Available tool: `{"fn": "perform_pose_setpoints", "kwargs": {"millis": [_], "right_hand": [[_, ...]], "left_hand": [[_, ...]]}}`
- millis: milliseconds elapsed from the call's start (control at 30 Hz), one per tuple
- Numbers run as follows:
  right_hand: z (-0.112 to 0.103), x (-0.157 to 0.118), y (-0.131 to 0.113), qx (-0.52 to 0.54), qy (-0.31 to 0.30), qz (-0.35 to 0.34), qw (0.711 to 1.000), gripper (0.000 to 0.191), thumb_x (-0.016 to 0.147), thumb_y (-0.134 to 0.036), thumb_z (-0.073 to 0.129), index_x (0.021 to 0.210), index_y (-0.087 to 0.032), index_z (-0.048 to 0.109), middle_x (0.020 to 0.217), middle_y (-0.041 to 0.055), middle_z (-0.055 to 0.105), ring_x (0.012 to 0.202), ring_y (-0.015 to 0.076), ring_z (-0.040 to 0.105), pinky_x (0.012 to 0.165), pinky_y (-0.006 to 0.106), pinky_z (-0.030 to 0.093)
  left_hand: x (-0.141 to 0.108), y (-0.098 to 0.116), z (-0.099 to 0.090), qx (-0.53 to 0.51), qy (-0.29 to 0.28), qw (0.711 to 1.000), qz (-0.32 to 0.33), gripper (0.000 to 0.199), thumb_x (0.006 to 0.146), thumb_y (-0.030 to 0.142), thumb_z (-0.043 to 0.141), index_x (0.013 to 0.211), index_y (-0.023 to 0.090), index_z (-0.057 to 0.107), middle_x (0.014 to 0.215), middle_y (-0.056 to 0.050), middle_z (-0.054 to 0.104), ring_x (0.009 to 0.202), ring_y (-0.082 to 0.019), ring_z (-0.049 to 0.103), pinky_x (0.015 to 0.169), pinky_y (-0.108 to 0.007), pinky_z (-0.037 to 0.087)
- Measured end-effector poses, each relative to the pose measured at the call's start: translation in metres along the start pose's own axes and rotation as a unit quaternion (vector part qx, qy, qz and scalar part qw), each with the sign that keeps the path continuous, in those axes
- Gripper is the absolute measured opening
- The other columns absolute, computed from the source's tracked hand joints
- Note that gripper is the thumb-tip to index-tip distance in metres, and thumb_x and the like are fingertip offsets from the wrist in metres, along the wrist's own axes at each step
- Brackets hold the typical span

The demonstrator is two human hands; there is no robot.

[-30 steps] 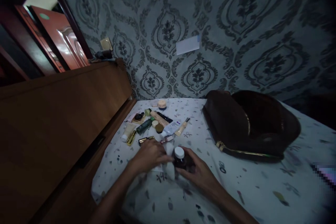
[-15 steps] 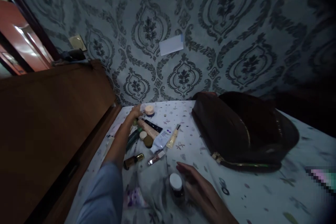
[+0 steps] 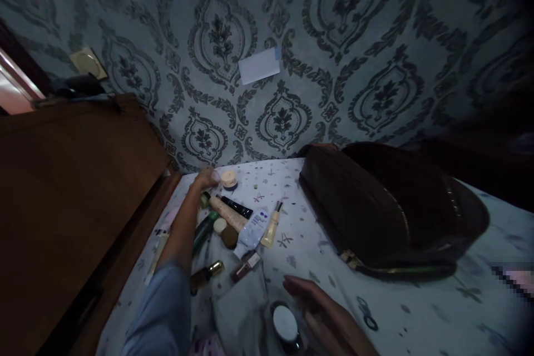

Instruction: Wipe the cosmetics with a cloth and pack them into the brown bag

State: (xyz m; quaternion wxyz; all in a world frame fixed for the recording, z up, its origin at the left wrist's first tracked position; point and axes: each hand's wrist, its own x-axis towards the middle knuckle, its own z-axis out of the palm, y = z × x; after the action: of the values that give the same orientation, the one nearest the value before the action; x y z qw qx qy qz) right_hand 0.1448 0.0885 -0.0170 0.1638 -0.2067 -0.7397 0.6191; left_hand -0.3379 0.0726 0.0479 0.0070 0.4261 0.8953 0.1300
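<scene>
At the far end of the sheet, my left hand (image 3: 206, 178) has its fingers curled around something small and translucent that I cannot make out. Just to its right stands a cream jar with a peach lid (image 3: 228, 179). My right hand (image 3: 321, 311) is open near the front, its fingers stretched beside a dark bottle with a white cap (image 3: 286, 324). Between the hands lie a blue-white tube (image 3: 252, 232), a yellow tube (image 3: 272, 227), a black tube (image 3: 236, 207), a beige tube (image 3: 227, 213) and a green bottle (image 3: 204, 231).
A large dark brown bag (image 3: 354, 206) sits gaping on the right of the patterned sheet (image 3: 287, 178). Along the left runs a brown wooden panel (image 3: 83, 178). The patterned wall (image 3: 267, 11) rises behind. A gold-capped bottle (image 3: 206, 276) lies near my left forearm.
The view has shifted, so the wall pattern and bag sit differently in it. My left hand stays beside the peach-lidded jar, and my right hand stays open by the white-capped bottle.
</scene>
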Motion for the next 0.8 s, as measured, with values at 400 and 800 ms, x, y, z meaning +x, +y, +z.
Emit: {"fn": "perform_pose_setpoints", "kwargs": {"millis": [400,800], "right_hand": [[0.004,-0.002,-0.028,-0.012,-0.048,-0.049,0.998,0.069,0.076,-0.058,0.066,0.133,-0.021,0.054,0.133,0.0148,0.058,0.12,0.0316,0.055,0.103,0.047,0.044],[0.01,-0.005,-0.032,0.004,-0.078,-0.154,0.985,0.065,0.068,-0.055,0.077,0.119,-0.018,0.061,0.117,0.0107,0.063,0.111,0.029,0.058,0.098,0.043,0.044]], "left_hand": [[-0.161,0.075,-0.066,-0.353,-0.03,0.927,0.12,0.067,0.075,0.037,0.07,0.135,0.022,0.046,0.127,-0.007,0.058,0.107,-0.022,0.06,0.09,-0.034,0.05],[-0.298,0.162,-0.053,-0.508,-0.094,0.854,0.064,0.068,0.067,0.04,0.08,0.127,0.023,0.053,0.127,-0.008,0.06,0.117,-0.028,0.055,0.098,-0.038,0.045]]}}
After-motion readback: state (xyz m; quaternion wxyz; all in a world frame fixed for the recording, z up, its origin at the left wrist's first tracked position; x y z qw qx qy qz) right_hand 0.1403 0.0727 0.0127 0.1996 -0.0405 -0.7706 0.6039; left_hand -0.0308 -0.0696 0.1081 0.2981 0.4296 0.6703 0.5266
